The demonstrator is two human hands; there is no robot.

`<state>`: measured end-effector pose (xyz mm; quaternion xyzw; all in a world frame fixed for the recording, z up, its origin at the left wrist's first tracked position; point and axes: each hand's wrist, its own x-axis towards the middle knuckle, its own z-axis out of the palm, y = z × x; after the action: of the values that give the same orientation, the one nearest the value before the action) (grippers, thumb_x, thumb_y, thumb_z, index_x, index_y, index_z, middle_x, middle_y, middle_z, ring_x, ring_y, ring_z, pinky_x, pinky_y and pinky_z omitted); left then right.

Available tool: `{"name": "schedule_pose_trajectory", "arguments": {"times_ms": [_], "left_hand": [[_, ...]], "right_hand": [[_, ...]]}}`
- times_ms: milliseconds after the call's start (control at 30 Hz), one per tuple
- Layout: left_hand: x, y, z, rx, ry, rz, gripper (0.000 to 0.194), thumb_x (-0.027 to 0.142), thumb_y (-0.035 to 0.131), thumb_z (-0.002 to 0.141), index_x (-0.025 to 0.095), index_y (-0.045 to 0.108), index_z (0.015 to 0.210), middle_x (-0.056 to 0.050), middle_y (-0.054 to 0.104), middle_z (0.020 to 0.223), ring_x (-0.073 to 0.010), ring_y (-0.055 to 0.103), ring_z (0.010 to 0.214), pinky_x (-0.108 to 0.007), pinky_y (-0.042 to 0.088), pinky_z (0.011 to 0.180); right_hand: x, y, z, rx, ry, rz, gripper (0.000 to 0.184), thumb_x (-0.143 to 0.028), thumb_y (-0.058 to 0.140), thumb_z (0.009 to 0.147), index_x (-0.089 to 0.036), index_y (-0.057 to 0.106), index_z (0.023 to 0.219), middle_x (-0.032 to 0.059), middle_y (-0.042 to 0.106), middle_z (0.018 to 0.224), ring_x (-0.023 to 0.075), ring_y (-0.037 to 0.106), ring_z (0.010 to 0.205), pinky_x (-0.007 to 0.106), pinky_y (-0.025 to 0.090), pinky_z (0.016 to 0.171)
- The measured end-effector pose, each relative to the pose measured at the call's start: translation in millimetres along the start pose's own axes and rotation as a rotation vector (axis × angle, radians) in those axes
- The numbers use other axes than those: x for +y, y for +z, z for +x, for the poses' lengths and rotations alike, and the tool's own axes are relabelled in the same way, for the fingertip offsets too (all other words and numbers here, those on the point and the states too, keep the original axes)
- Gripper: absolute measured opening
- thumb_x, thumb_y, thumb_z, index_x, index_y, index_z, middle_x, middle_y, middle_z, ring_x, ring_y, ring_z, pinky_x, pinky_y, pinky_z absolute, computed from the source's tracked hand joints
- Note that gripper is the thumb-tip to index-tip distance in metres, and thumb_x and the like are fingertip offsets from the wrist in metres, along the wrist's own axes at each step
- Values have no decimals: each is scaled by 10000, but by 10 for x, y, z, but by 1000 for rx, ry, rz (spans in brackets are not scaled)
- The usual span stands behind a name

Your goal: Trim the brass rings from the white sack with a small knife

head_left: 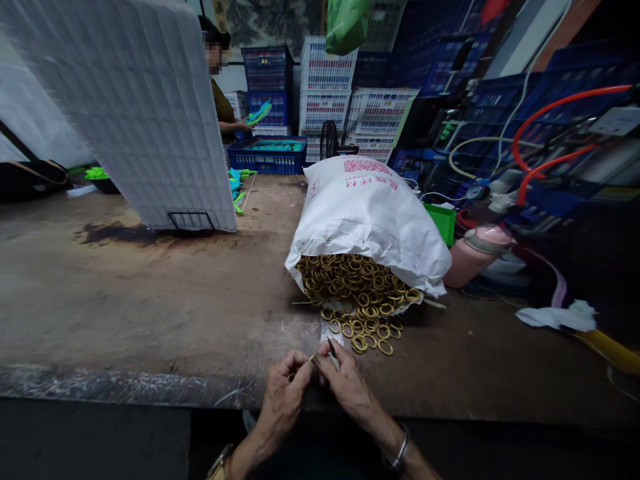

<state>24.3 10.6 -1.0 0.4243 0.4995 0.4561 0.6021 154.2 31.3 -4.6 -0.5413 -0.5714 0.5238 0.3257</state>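
Near the table's front edge, my left hand [284, 393] is closed, pinching a brass-coloured ring [313, 358] between thumb and fingers. Beside it, my right hand [346, 385] is closed around a small pointed tool [332, 348] with a dark tip and a paler part below; it looks like a knife, but most of it is hidden. My right fingertips meet the ring. Just beyond my hands, loose brass-coloured rings [370, 327] spill from the open mouth of a white woven sack [360, 200] lying on its side.
A tall pale stacked panel [150, 120] stands on the wooden table [200, 293] at left. Behind it a person [225, 107] holds blue-green pieces over a blue crate [270, 160]. A pink bottle [477, 253], red hoses [530, 143] and crumpled tissue [560, 315] are at right.
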Motion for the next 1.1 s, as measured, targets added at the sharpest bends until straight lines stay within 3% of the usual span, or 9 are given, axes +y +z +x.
{"name": "schedule_pose_trajectory", "arguments": {"times_ms": [133, 200, 267, 433, 500, 600, 700, 900, 1100], "left_hand": [[-51, -34, 0, 71, 196, 151, 156, 290, 616, 717, 165, 614, 624, 3, 537, 581, -123, 445, 574, -218, 345, 578], [-44, -39, -2, 62, 217, 147, 153, 292, 625, 710, 166, 622, 623, 3, 528, 581, -123, 430, 573, -217, 338, 575], [-14, -33, -7, 32, 148, 95, 196, 322, 631, 704, 158, 591, 605, 10, 511, 571, -110, 416, 553, -209, 332, 546], [15, -22, -22, -137, -225, -107, 307, 469, 544, 741, 175, 487, 671, 72, 419, 495, -40, 264, 366, -168, 187, 359], [-5, -25, -24, -186, -264, -186, 311, 485, 515, 756, 179, 481, 714, 74, 425, 513, -31, 240, 353, -159, 153, 340], [-35, -29, -15, -168, -239, -216, 305, 475, 527, 756, 175, 474, 740, 77, 422, 525, -24, 239, 356, -151, 156, 337], [-44, -29, 1, -121, -205, -149, 321, 491, 513, 760, 176, 466, 725, 79, 411, 508, -28, 249, 350, -159, 166, 335], [-40, -17, 5, -102, -101, -86, 353, 498, 530, 744, 174, 447, 629, 83, 362, 470, -40, 249, 379, -180, 178, 375], [0, -13, -22, -70, -30, -39, 341, 470, 549, 743, 168, 472, 605, 68, 373, 483, -54, 256, 418, -197, 187, 404]], "right_hand": [[-27, -21, 12, 43, -73, -136, 187, -379, 443, 767, -198, 441, 721, -59, 429, 586, 101, 411, 560, 209, 335, 541], [-30, -25, 26, 52, -70, -145, 192, -370, 447, 757, -195, 432, 678, -59, 412, 584, 97, 396, 562, 208, 334, 544], [-23, -22, 37, 48, -50, -122, 202, -365, 439, 752, -195, 414, 647, -58, 405, 575, 96, 388, 561, 209, 336, 544], [11, -5, 36, 57, -37, -84, 198, -353, 426, 767, -194, 418, 650, -59, 431, 551, 93, 397, 543, 203, 340, 536], [17, -8, 32, 45, -46, -64, 201, -347, 414, 783, -193, 427, 654, -59, 446, 549, 89, 402, 529, 199, 342, 528], [15, -34, 26, 72, -67, -123, 213, -324, 369, 813, -192, 442, 662, -52, 455, 543, 95, 419, 517, 203, 345, 525], [12, -60, -5, 102, -150, -352, 180, -256, 355, 819, -194, 474, 698, -34, 479, 575, 108, 432, 541, 212, 330, 533], [0, -40, -105, -62, -200, -670, 232, -69, 374, 679, -202, 510, 812, -8, 561, 661, 127, 490, 601, 216, 299, 566], [6, -37, -106, -92, -198, -769, 335, -52, 369, 633, -191, 497, 910, 8, 591, 719, 138, 521, 650, 217, 302, 597]]}}
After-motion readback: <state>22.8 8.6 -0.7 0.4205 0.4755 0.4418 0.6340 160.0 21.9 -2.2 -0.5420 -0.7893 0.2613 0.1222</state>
